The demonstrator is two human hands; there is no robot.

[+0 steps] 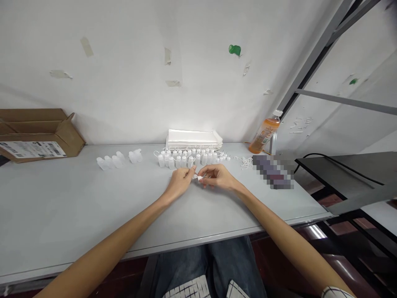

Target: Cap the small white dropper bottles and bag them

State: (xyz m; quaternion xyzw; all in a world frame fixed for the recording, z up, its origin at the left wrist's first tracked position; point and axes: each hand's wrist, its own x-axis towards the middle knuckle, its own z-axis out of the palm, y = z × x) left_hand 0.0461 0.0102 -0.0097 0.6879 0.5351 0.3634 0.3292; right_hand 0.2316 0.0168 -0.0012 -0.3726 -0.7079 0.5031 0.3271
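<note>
My left hand (181, 181) and my right hand (217, 176) meet over the grey table (62, 207), both pinching one small white plastic bottle (197, 177) between the fingertips. Just behind them stand several small translucent bottles (186, 159) in rows. A stack of white sheets (194, 139) lies behind those bottles against the wall. A few more small bottles (118, 160) lie on their sides to the left. Thin white loops or caps (246, 161) rest to the right of the rows.
An open cardboard box (37, 134) sits at the far left. An orange drink bottle (265, 134) leans by the metal frame (310, 70) at the right. A blurred dark object (273, 171) lies near the table's right end, beside a black surface (347, 174).
</note>
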